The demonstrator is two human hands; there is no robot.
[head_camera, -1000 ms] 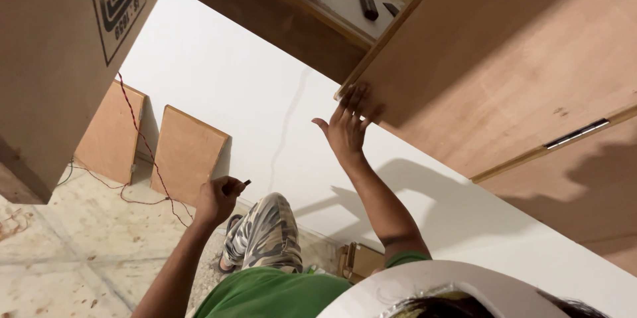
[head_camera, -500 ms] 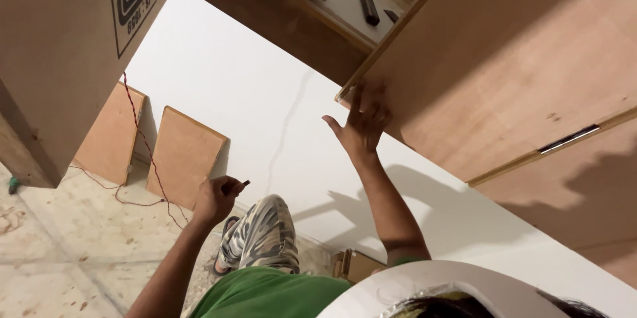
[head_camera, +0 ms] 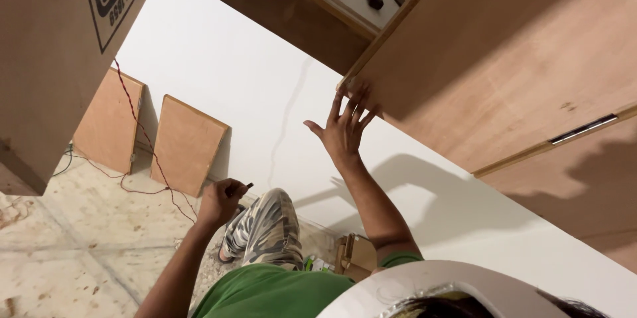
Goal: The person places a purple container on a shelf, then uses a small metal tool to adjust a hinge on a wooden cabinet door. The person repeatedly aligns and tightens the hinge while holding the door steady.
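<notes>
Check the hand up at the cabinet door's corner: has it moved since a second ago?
No real move. The right hand stays at the lower corner of the plywood cabinet door, fingers spread on its edge as before. Only the camera has shifted a little.

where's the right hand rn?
In the head view the right hand is raised at centre frame, fingers spread, fingertips touching the lower corner of the brown plywood cabinet door, with the white wall behind it.

Brown plywood cabinet door point(head_camera: 504, 59), large flat panel with plain wood grain, tilted overhead against a white wall, lower corner under spread fingertips, small dark screw-like object point(head_camera: 248, 186) pinched low near a knee
</notes>
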